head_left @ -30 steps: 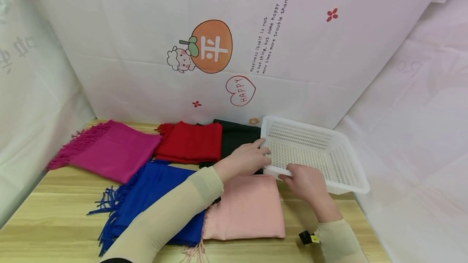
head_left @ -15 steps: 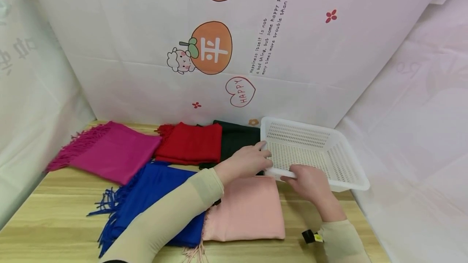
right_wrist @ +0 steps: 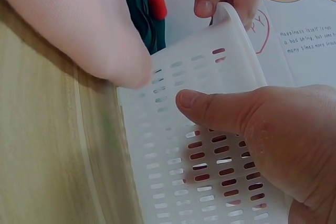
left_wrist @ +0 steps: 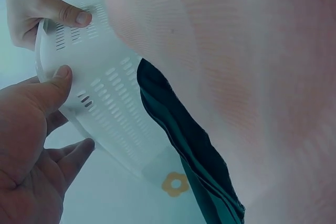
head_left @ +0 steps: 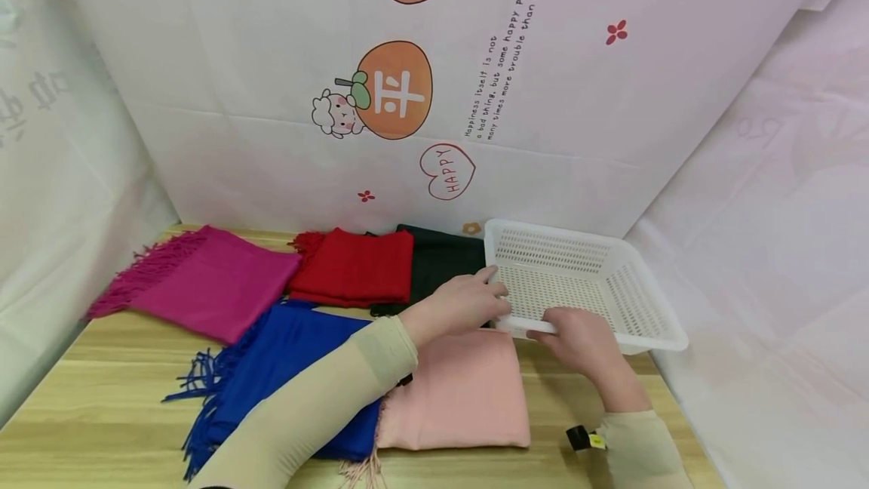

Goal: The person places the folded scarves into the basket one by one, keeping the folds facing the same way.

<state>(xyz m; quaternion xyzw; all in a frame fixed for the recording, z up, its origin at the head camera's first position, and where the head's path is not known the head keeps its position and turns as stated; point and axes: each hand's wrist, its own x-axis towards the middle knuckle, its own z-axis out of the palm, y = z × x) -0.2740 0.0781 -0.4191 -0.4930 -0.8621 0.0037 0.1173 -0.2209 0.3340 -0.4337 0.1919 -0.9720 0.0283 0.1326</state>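
A white perforated plastic basket [head_left: 633, 306] stands at the back right of the table, hollow side up, and no items show inside. My left hand [head_left: 465, 302] grips its rim near the front left corner, the thumb against the outer wall [left_wrist: 118, 103] in the left wrist view. Just right of that corner, my right hand [head_left: 578, 339] holds the front rim, with its thumb pressed on the slotted outside and the fingers over the edge. Directly before the basket lies a folded pink scarf [head_left: 455, 398]. A folded dark green cloth [head_left: 444, 259] lies beside its left side.
Further left, folded scarves in red [head_left: 360, 266], blue [head_left: 292, 345] and magenta [head_left: 227, 278] cover much of the wooden table [head_left: 102, 391], with fringes on their left. A printed white sheet [head_left: 543, 96] hangs behind, and a white cloth [head_left: 767, 262] bounds the right side.
Both hands have kept their hold on the basket. The right hand has shifted slightly rightward along the front rim, and the basket's front right edge sits a little higher in view.
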